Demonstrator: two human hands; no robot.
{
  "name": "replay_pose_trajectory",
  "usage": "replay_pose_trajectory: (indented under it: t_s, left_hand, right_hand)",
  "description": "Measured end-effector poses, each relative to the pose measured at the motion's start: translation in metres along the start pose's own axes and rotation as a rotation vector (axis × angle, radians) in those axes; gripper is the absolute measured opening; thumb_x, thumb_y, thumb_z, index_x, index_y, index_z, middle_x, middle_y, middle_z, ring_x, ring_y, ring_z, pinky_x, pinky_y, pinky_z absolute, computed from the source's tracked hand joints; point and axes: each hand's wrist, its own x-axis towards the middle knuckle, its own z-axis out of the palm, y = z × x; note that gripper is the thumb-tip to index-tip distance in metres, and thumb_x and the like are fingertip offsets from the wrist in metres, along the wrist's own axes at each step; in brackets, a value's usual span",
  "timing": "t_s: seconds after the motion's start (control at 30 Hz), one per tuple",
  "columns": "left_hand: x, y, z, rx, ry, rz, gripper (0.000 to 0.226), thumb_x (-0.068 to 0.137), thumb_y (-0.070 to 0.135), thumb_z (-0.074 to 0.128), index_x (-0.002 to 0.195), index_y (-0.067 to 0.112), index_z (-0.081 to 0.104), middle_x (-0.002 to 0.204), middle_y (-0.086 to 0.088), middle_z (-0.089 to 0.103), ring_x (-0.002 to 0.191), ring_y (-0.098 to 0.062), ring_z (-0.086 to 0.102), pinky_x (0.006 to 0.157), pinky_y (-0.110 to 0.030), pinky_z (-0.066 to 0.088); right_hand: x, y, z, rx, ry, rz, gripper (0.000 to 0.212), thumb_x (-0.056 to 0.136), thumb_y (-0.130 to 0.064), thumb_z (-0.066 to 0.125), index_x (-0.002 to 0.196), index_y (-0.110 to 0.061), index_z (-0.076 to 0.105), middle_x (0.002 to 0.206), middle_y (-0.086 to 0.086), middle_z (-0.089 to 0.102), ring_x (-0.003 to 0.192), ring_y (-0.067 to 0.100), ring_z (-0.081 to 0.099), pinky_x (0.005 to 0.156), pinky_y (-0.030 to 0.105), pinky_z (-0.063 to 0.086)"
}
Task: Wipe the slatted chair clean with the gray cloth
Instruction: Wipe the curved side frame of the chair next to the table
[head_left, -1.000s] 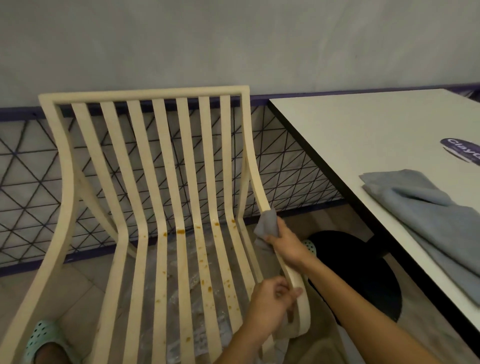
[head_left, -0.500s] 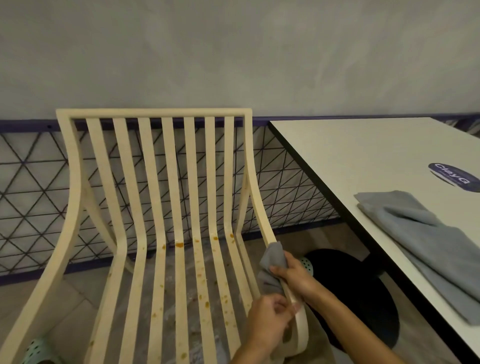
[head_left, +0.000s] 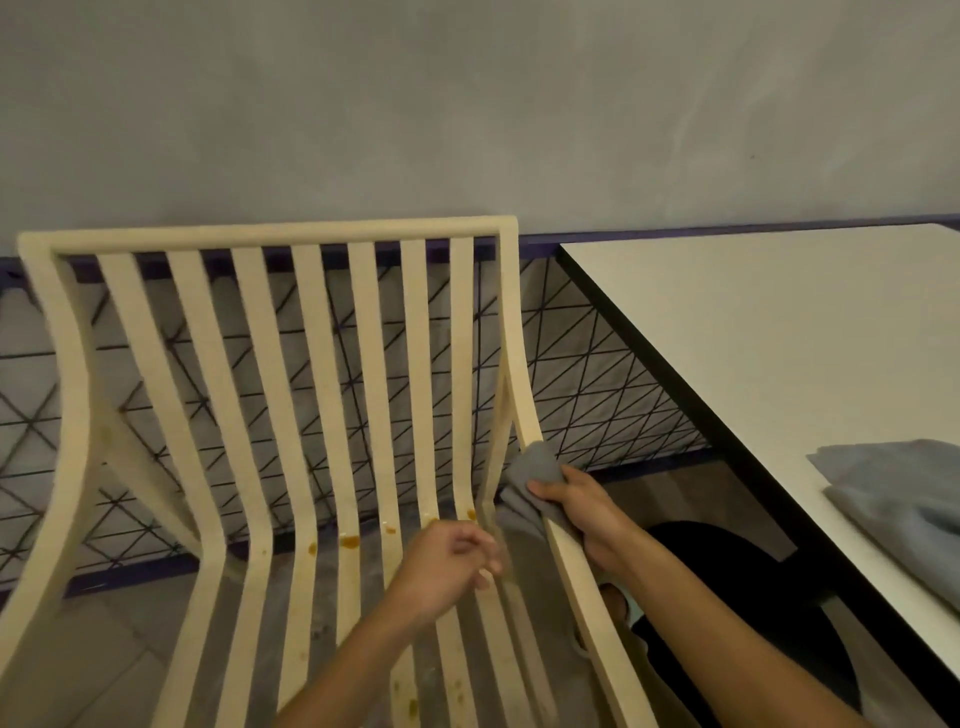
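Where it bends, chair (head_left: 270, 234) looks stained.

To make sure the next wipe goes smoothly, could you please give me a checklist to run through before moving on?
1. Right hand grips gray cloth: ok.
2. Gray cloth touching right rail of slatted chair: ok.
3. Left hand bracing the chair: cannot tell; fingers curled above the slats.
4. Slats stain-free: not ok; orange spots show.
5. Spare cloth on table: ok.
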Motion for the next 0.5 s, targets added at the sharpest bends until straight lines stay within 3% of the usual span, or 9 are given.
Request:
replay_pose_trajectory:
  t_s: [0.2, 0.3, 0.43, 0.5]
  left_hand:
    - [0.068, 0.0, -0.021, -0.033, 0.05, 0.014, 0.016, 0.093, 0.004, 0.056, 0.089, 0.009, 0.071, 0.075, -0.001, 0.075, 0.064, -0.014, 0.069, 0.052, -0.013, 0.045]
    - [0.098, 0.002, -0.026, -0.056, 0.097, 0.037, 0.013, 0.092, 0.008, 0.061, 0.087, 0.014, 0.071, 0.075, 0.002, 0.075, 0.066, -0.012, 0.07, 0.061, -0.023, 0.049]
    - [0.128, 0.0, -0.03, -0.101, 0.163, 0.076, 0.018, 0.095, 0.01, 0.055, 0.09, 0.019, 0.07, 0.083, 0.003, 0.075, 0.074, -0.016, 0.072, 0.073, -0.035, 0.054]
    - [0.135, -0.001, -0.026, -0.11, 0.166, 0.061, 0.018, 0.095, 0.01, 0.054, 0.092, 0.02, 0.068, 0.087, 0.002, 0.074, 0.077, -0.017, 0.072, 0.069, -0.035, 0.055]
  right_hand:
    - [0.059, -0.026, 0.001, 0.229, 0.003, -0.076, 0.03, 0.09, -0.01, 0.064, 0.12, -0.008, 0.063, 0.095, 0.009, 0.073, 0.075, 0.018, 0.071, 0.058, 0.026, 0.055]
    - [0.069, -0.014, -0.009, 0.44, -0.021, -0.047, 0.029, 0.091, -0.011, 0.061, 0.12, -0.01, 0.063, 0.097, 0.012, 0.073, 0.078, 0.022, 0.071, 0.065, 0.032, 0.058]
    - [0.083, 0.013, -0.024, 0.77, -0.06, 0.091, 0.044, 0.091, -0.022, 0.057, 0.132, -0.006, 0.056, 0.124, 0.019, 0.065, 0.103, 0.031, 0.067, 0.086, 0.042, 0.056]
    - [0.089, 0.02, -0.026, 0.755, -0.045, 0.091, 0.044, 0.092, -0.028, 0.054, 0.13, -0.006, 0.057, 0.115, 0.017, 0.069, 0.099, 0.03, 0.068, 0.085, 0.04, 0.056]
